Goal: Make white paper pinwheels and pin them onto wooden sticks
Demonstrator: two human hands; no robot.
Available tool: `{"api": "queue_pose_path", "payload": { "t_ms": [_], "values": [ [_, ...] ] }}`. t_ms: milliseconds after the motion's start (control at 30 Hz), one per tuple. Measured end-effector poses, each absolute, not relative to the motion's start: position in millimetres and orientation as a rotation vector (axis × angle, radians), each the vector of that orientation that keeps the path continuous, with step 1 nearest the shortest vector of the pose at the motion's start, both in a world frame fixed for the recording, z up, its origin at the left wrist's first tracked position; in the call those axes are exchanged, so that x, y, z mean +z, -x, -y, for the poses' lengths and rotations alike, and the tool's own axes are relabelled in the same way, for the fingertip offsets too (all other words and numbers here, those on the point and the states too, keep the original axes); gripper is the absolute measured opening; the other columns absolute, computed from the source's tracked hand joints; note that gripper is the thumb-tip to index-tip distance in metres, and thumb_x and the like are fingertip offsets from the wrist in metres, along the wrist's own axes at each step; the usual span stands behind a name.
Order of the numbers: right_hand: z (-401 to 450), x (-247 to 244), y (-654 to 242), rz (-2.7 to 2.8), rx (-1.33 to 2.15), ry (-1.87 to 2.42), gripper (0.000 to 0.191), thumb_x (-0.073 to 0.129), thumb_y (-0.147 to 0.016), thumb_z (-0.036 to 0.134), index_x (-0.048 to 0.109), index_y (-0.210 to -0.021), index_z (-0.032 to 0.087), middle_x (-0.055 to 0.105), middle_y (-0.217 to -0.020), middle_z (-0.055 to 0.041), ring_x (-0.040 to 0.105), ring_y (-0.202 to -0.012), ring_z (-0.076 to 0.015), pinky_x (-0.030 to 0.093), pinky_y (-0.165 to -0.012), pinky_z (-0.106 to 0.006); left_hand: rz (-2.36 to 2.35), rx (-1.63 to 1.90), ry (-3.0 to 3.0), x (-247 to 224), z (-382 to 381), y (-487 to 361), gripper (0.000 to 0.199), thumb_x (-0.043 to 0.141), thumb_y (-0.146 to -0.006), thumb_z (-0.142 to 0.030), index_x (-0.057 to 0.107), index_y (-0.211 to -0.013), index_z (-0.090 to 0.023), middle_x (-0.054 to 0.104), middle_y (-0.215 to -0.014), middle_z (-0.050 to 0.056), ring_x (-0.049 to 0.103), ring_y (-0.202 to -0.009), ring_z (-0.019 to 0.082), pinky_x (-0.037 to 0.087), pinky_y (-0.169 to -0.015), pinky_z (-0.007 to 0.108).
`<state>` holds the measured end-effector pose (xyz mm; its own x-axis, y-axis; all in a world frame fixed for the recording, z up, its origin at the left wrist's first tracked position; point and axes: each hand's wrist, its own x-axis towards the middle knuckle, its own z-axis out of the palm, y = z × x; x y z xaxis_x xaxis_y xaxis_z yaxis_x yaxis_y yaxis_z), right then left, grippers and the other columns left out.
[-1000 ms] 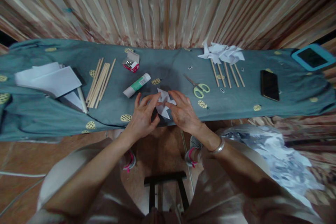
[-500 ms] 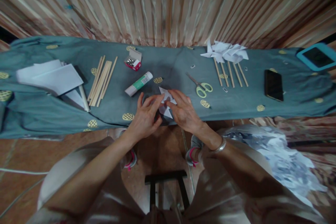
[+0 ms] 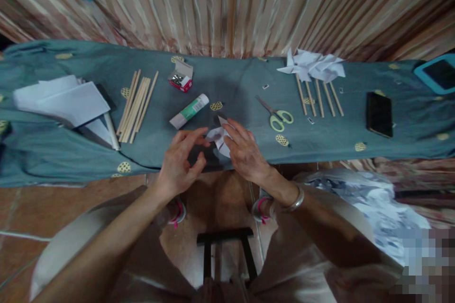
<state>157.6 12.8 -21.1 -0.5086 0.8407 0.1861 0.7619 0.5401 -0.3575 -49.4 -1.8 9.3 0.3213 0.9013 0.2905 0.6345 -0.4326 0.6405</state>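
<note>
While the right hand [image 3: 245, 149] lies over the right part of a folded white paper piece [image 3: 219, 142], its thumb is hidden, so I cannot tell whether it pinches the paper or only rests on it. The left hand [image 3: 179, 161] is released, thumb and fingers spread apart, with its fingertips right at the left edge of the paper; whether they touch it I cannot tell. The paper piece is at the near edge of the green cloth [image 3: 234, 90], roughly midway between left and right. A glue stick [image 3: 189, 111] lies slantwise just beyond the left hand, and on its far side stands an opened small red-and-white box [image 3: 180, 75] with shiny bits inside. Farther left are loose wooden sticks [image 3: 138, 108], then a pile of white paper [image 3: 64, 99]. To the right of the paper piece, scissors [image 3: 275, 113] with green handles lie flat. Beyond them, on the far right, white pinwheels [image 3: 314, 65] overlap at the tops of more sticks [image 3: 323, 99], with a dark phone [image 3: 379, 114] farther right
</note>
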Motion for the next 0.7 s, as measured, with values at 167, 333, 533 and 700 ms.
{"api": "queue_pose_path", "payload": {
  "t_ms": [167,333,533,700],
  "values": [
    [-13,-25,-157,2.407,0.352,1.32,0.039,0.034,-0.094,0.006,0.063,-0.117,0.018,0.05,-0.148,-0.0124,0.03,-0.147,-0.0252,0.036,-0.112,-0.054,-1.314,0.899,-2.127,6,2,49,0.037,0.05,-0.088,-0.017,0.058,-0.125,-0.019,0.072,-0.089,0.003,0.061,-0.097,0.022,0.054,-0.087,0.04],
    [-11,-24,-164,2.339,0.283,1.399,0.038,0.041,-0.089,0.008,0.065,-0.116,0.018,0.049,-0.149,-0.0133,0.031,-0.146,-0.0292,0.04,-0.108,-0.055,-1.33,0.936,-1.984,-5,-6,39,0.035,0.05,-0.087,-0.019,0.06,-0.121,-0.02,0.073,-0.084,0.002,0.064,-0.091,0.021,0.054,-0.08,0.036],
    [-10,-20,-174,2.279,0.293,1.368,0.05,0.042,-0.084,0.008,0.057,-0.132,0.013,0.051,-0.146,-0.0161,0.038,-0.142,-0.0286,0.038,-0.112,-0.051,-1.335,1.024,-1.893,-11,-14,31,0.037,0.052,-0.084,-0.018,0.062,-0.12,-0.017,0.073,-0.084,0.002,0.066,-0.089,0.019,0.052,-0.09,0.038],
    [-16,-15,-186,2.111,0.378,1.436,0.044,0.048,-0.083,0.014,0.06,-0.126,0.015,0.055,-0.141,-0.0164,0.049,-0.134,-0.0275,0.041,-0.111,-0.048,-1.343,1.015,-1.83,-13,-17,31,0.037,0.051,-0.085,-0.02,0.061,-0.121,-0.017,0.073,-0.085,0.002,0.068,-0.085,0.019,0.054,-0.085,0.036]
  ]
}}
